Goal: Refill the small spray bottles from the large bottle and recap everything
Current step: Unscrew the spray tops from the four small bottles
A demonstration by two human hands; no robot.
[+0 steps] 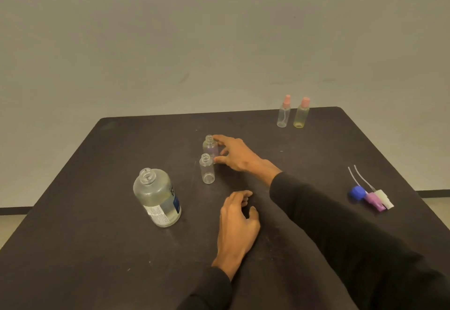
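Dark matte table (97, 249) against a plain beige wall (170, 30), strip of pale floor at left. Large bottle (158, 199) uncapped, upright, left of centre. Two open small bottles: near one (207, 169) and far one (210, 146), which the right hand (235, 155) touches with spread fingers, no grip. Left hand (237, 224) rests on the table, loosely curled, holding nothing. Two pink-capped bottles (293, 113) stand at the far right; loose caps (371, 196) lie by the right edge.
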